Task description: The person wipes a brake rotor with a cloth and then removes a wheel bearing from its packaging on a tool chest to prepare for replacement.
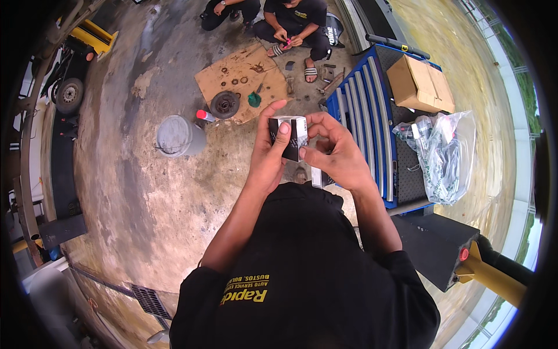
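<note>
My left hand [269,153] grips a small black-and-white cardboard box [295,135], with its thumb lying across the front face. My right hand [339,156] holds the same box from the right, fingers curled at its upper edge and thumb at its lower corner. Below my right hand a white box [318,178] shows partly, behind the wrist. My dark-shirted body fills the lower middle.
A grey bucket [179,139], spray can [203,115] and cardboard sheet [212,81] with greasy parts lie on the concrete. Two people [293,23] [226,11] crouch ahead. At right are a blue tool cabinet [366,128], carton [412,81], plastic bag [447,157] and yellow-black lift arm [488,273].
</note>
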`<state>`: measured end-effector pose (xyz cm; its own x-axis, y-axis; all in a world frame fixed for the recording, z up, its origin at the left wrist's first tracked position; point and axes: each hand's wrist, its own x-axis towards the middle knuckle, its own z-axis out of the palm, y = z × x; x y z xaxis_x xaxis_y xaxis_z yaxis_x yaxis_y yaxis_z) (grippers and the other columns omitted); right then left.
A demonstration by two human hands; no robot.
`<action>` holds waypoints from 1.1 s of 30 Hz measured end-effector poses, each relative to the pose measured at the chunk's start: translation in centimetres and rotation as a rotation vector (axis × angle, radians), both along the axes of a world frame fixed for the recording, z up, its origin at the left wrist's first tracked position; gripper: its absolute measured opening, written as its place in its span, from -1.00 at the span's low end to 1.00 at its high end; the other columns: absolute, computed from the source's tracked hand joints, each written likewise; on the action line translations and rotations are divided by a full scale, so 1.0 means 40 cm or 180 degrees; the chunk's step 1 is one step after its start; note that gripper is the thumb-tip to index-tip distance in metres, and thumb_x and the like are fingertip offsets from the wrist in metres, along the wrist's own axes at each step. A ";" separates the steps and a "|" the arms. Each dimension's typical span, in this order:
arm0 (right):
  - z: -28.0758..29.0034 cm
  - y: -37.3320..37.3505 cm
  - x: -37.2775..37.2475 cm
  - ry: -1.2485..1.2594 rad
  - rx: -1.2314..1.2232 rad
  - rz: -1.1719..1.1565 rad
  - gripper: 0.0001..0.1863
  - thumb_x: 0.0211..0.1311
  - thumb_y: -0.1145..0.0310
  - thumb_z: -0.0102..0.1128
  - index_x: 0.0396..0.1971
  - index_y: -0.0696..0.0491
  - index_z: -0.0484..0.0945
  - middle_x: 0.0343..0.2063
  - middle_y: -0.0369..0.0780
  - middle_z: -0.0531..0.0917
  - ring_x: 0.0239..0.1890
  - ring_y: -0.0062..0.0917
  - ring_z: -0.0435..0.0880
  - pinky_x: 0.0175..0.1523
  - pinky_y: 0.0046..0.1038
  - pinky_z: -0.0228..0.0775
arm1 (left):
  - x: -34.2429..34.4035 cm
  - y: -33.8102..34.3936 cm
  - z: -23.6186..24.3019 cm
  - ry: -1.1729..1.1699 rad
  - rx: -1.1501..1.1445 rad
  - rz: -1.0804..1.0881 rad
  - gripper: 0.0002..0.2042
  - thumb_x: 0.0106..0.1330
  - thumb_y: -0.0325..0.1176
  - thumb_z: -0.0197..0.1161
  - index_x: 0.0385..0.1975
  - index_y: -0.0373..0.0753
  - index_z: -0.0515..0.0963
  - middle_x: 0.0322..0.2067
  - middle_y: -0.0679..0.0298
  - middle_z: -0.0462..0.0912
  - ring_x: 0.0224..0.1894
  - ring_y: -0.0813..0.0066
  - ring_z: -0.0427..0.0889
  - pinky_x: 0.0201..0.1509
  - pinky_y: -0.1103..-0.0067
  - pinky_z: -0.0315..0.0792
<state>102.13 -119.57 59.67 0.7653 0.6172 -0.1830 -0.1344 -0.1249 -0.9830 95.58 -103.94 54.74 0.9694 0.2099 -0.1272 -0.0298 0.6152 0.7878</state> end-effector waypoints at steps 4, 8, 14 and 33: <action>0.009 -0.011 0.012 -0.0266 -0.0342 0.0072 -0.46 0.14 0.53 0.46 0.15 0.10 0.51 -0.34 -0.36 0.63 -0.58 -0.83 0.37 -0.45 -0.63 0.23 | 0.000 -0.024 -0.014 0.0134 0.0262 0.0101 -0.47 0.60 -0.03 0.21 0.45 0.03 0.22 0.01 0.32 0.57 -0.04 0.57 0.59 -0.08 0.59 0.51; 0.024 0.002 0.012 -0.0809 -0.0719 0.0140 -0.45 0.13 0.45 0.49 0.13 0.08 0.51 -0.38 -0.30 0.64 -0.59 -0.64 0.50 -0.41 -0.49 0.34 | -0.023 -0.020 -0.024 0.0273 -0.0190 -0.0137 -0.52 0.64 0.02 0.11 0.42 0.03 0.21 0.00 0.35 0.52 -0.10 0.66 0.53 -0.24 0.64 0.42; 0.049 0.038 -0.024 -0.1905 -0.1112 -0.0075 -0.58 0.18 0.38 0.52 0.06 -0.03 0.65 -0.39 -0.28 0.66 -0.48 -0.44 0.65 -0.34 -0.36 0.48 | -0.051 -0.012 -0.036 0.0380 -0.0075 -0.0214 -0.42 0.64 0.22 -0.08 0.46 0.01 0.16 0.04 0.34 0.45 -0.17 0.63 0.48 -0.31 0.68 0.32; -0.061 0.069 -0.029 -0.4407 -0.0526 0.1124 -0.78 0.00 0.50 0.51 -0.34 0.00 0.65 -0.40 -0.34 0.62 -0.45 -0.46 0.68 -0.35 -0.40 0.52 | -0.194 0.114 -0.096 -0.0001 0.1711 -0.0487 -0.16 0.15 0.01 0.67 0.32 -0.24 0.36 -0.15 0.27 0.57 -0.16 0.53 0.59 -0.13 0.59 0.49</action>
<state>100.98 -116.81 57.24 0.1979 0.8542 0.4809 0.9611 -0.0727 -0.2663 87.84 -99.37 50.89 0.9939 0.1021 -0.0406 0.0278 0.1241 0.9919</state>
